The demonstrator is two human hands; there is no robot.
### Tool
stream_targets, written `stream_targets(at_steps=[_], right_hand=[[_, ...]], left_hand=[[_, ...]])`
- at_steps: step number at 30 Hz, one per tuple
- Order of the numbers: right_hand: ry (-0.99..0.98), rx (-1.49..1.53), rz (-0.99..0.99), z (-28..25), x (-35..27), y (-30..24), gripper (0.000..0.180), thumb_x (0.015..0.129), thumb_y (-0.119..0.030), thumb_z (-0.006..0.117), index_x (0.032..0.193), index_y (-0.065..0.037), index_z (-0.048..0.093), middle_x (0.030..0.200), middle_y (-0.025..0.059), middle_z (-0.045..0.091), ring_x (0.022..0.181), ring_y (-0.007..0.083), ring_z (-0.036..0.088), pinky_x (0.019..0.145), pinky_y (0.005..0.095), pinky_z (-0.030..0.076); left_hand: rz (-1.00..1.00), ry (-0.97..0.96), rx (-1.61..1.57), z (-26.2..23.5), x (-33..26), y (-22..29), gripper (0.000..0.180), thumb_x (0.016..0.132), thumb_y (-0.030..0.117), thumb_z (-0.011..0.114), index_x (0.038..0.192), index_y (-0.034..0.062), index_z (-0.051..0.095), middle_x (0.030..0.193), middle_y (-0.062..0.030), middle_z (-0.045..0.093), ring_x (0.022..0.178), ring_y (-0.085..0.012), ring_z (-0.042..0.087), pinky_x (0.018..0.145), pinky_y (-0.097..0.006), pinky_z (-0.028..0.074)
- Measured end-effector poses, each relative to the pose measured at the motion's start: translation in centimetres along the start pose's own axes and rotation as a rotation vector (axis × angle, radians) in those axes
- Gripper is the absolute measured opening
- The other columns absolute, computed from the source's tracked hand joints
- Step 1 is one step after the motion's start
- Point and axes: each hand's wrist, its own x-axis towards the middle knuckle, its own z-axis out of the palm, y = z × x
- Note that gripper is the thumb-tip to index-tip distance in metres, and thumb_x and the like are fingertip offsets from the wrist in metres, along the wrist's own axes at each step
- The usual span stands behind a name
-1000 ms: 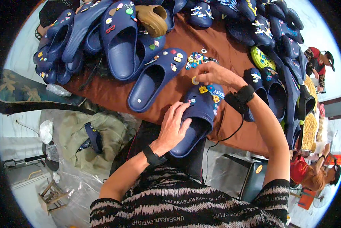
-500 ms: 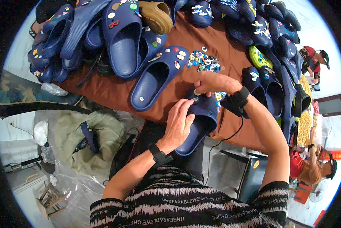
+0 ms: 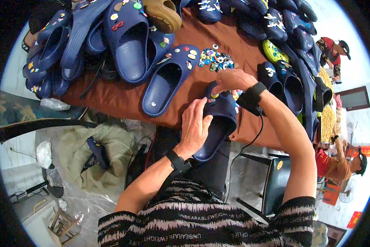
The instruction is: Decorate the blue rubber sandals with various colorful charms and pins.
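Observation:
A navy clog (image 3: 213,138) lies at the table's near edge with its heel toward me. My left hand (image 3: 194,127) holds it by the left side, fingers along the upper and thumb by the opening. Over the toe, my right hand (image 3: 231,81) is bent down with its fingertips pinched on a small yellowish shoe charm (image 3: 214,96), partly hidden by the fingers. A round red-and-white charm sits on the upper beside it. Farther left rests another navy clog (image 3: 156,108) with several charms on its toe. Beyond my right hand is a pile of small colourful charms (image 3: 218,58).
Many navy clogs (image 3: 132,55) are heaped at the far left, with a brown clog (image 3: 165,18) among them. More clogs (image 3: 293,96) and a lime-green one (image 3: 274,52) line the right side. A black chair (image 3: 275,185) stands at right; two people are farther right.
My right hand has shifted slightly up over the toe, and the charm spot by my left fingertips now shows red and white. The whole view has shifted a little.

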Motion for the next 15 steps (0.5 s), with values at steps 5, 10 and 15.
stream_targets(at_steps=[5, 10, 15], right_hand=[[-0.013, 0.072, 0.008, 1.1, -0.8, 0.2, 0.054, 0.087, -0.054, 0.067, 0.085, 0.000, 0.072, 0.073, 0.0118, 0.071, 0.057, 0.0247, 0.069, 0.055, 0.0378, 0.053], [-0.090, -0.028, 0.056, 2.1, 0.1, 0.5, 0.050, 0.087, -0.052, 0.070, 0.086, -0.002, 0.073, 0.081, 0.0156, 0.074, 0.078, 0.0331, 0.074, 0.066, 0.0456, 0.057], [0.133, -0.157, -0.148, 4.0, 0.9, 2.0, 0.054, 0.085, -0.055, 0.071, 0.081, -0.001, 0.074, 0.079, 0.0159, 0.074, 0.075, 0.0326, 0.074, 0.066, 0.0458, 0.057]], left_hand=[[0.048, 0.051, 0.034, 0.2, -0.1, -0.2, 0.050, 0.106, 0.034, 0.047, 0.145, 0.0026, 0.045, 0.140, -0.0223, 0.048, 0.127, -0.0415, 0.048, 0.108, -0.051, 0.036], [0.007, -0.008, 0.028, -0.2, 0.0, 0.1, 0.052, 0.108, 0.039, 0.043, 0.145, 0.0037, 0.045, 0.143, -0.0208, 0.048, 0.132, -0.0392, 0.046, 0.112, -0.047, 0.034], [0.057, 0.017, 0.051, 0.1, 0.1, -0.1, 0.048, 0.107, 0.035, 0.045, 0.143, 0.0041, 0.047, 0.139, -0.0205, 0.049, 0.127, -0.0402, 0.048, 0.107, -0.050, 0.036]])
